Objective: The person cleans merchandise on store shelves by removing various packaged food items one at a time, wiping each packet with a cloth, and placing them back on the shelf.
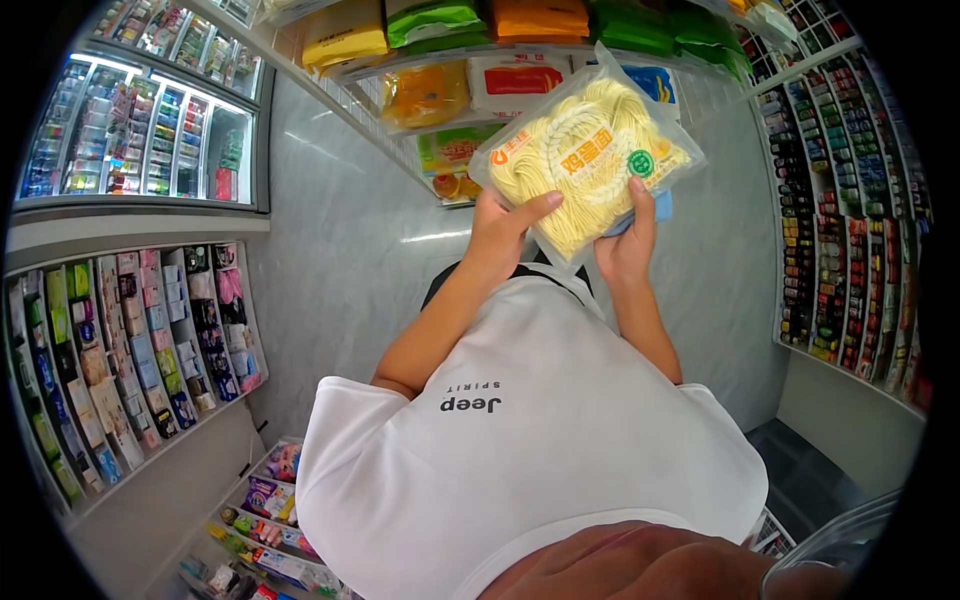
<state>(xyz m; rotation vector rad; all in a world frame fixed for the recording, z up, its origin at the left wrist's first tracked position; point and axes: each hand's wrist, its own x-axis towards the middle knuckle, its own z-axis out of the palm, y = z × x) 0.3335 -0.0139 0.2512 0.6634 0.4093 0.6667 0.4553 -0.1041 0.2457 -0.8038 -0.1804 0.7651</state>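
A clear plastic bag of pale yellow noodles (575, 160) is held up in front of my chest, tilted. Orange characters and a round green mark are printed on it. My left hand (500, 232) grips its lower left edge, thumb lying on the front. On the lower right side, my right hand (632, 232) grips it with the thumb near the green mark. The other fingers of both hands are partly hidden behind the bag. Something light blue (662, 207) shows behind the bag by my right hand; its kind cannot be made out.
A rack ahead holds yellow packs (345, 38), green packs (432, 22) and a white-and-red pack (518, 82). Left are a lit glass-door fridge (130, 130) and a shelf of small packages (135, 350). Shelves of bottles and cans (840, 200) line the right. Snack packs (270, 500) stand low left.
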